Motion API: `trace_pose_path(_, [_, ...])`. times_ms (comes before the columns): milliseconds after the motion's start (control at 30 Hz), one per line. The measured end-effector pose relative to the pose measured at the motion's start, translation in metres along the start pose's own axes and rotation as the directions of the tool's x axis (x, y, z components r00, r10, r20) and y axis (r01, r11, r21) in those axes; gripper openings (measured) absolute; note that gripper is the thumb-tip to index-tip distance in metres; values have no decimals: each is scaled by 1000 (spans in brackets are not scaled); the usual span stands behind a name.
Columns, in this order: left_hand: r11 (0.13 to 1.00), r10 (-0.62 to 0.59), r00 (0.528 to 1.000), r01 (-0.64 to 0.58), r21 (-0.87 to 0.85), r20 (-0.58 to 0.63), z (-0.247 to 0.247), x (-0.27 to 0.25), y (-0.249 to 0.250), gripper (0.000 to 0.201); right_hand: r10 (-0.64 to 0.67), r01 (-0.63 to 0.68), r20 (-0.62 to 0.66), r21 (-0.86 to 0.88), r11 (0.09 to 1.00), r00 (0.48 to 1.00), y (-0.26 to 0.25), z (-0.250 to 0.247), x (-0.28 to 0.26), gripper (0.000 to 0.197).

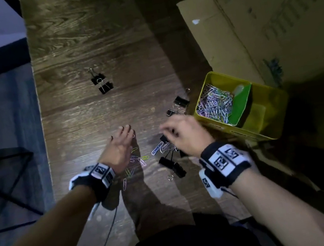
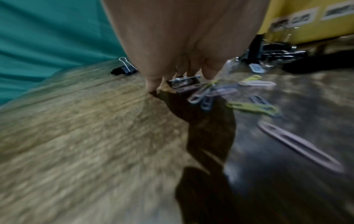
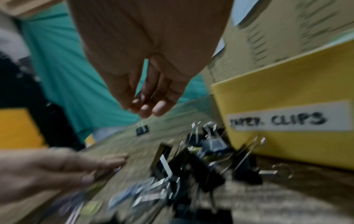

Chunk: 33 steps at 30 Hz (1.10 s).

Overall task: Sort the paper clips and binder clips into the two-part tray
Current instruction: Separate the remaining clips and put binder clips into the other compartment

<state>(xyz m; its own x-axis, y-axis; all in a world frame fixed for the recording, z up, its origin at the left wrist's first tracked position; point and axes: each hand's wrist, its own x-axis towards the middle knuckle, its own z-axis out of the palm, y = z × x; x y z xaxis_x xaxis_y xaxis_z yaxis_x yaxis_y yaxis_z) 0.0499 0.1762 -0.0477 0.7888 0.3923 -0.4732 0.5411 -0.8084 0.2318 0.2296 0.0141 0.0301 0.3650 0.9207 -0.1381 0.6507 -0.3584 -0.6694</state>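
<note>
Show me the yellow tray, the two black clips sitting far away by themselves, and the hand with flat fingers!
yellow tray (image 1: 280, 118): head view, on its bare right wall.
two black binder clips (image 1: 102, 83): head view, where the pair meet.
left hand (image 1: 120, 147): head view, back of the hand.

**A dim storeroom-like office corner**

The setting reads as an office or stockroom, probably a back room, though the light is too poor to be sure. The landmark is a dark wood-grain table (image 1: 87, 38). On its right part stand big brown cardboard cartons (image 1: 257, 21) with printed sides, the kind used for bulk supplies. Just in front of the cartons sits a yellow tray (image 1: 273, 125) with a handwritten label (image 3: 287, 119) reading "CLIPS". Stationery lies loose on the table: black binder clips (image 1: 102, 83) and coloured paper clips (image 1: 141, 160). Left of the table hangs a teal cloth (image 2: 47, 37).
</note>
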Motion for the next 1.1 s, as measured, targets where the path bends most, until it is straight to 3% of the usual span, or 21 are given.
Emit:
trace_pose_path(67, [999,42,999,-42,2,-1,14,-19,2,54,0,19,216,-87,996,976,-9,28,-2,21])
trace_pose_path(133, [997,71,997,-71,-29,-6,23,-37,3,53,42,24,330,-195,981,943,-15,47,-4,23])
trace_pose_path(267, [987,146,987,-149,-51,-63,32,-62,-4,55,101,23,299,-385,922,949,-22,68,-7,33])
trace_pose_path(333, [994,81,993,-86,-66,-85,32,-74,-3,67,105,50,290,-483,874,951,-22,78,-10,35])
trace_pose_path(400, [993,-64,995,56,-105,-75,33,-86,1,79,88,88,300,-526,846,950,-22,89,-15,35])
trace_pose_path(500, [963,-192,976,167,-213,-102,43,-94,8,81,36,156,352,-501,851,935,-30,101,-22,34])
trace_pose_path(667, [913,-196,965,115,-390,-174,41,-78,21,75,-11,174,411,-362,916,912,-44,109,-22,45])
trace_pose_path(733, [936,-190,963,119,-333,-192,34,-73,18,81,1,144,368,-367,919,930,-47,107,-19,59])
trace_pose_path(833, [969,-193,978,176,-176,-85,19,-65,13,96,62,98,339,-434,895,939,-51,105,-13,74])
trace_pose_path(933, [992,-124,992,124,-6,9,6,-57,16,85,125,66,398,-432,900,909,-51,109,-3,82])
trace_pose_path(1000, [996,-91,995,91,3,38,4,-54,18,72,130,49,418,-391,919,899,-50,112,1,73])
trace_pose_path(1100, [994,-45,999,48,-102,30,8,-56,19,53,106,9,396,-278,960,912,-50,112,0,38])
